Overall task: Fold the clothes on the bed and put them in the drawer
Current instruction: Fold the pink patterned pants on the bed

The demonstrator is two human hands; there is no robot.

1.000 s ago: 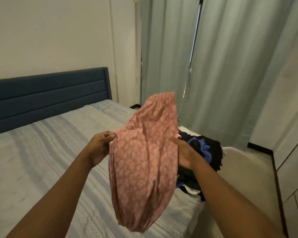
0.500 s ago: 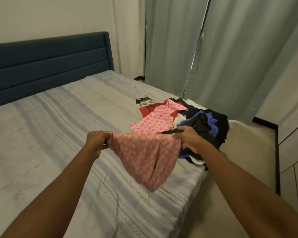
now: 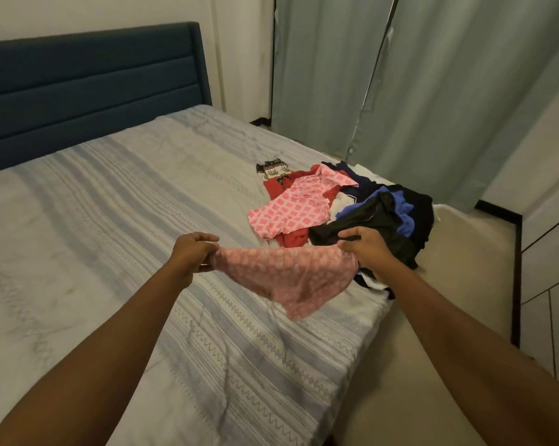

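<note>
Over the near right part of the bed (image 3: pixel 104 226), the left hand (image 3: pixel 193 254) pinches one end of the pink patterned garment (image 3: pixel 288 280). The right hand (image 3: pixel 366 249) grips the other end, so it hangs stretched between them, kinda blurry. Just past it sits the clothes pile (image 3: pixel 345 210). The right hand covers its near edge and the lower layers are buried. Both arms are cut off at the bottom.

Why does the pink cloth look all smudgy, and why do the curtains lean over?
In the head view, the pink cloth, pinched by the left hand and right hand, is blurred, probably from motion. In the same view, the wide-angle lens tilts the curtains, and the dim, warm light softens the bed.
</note>
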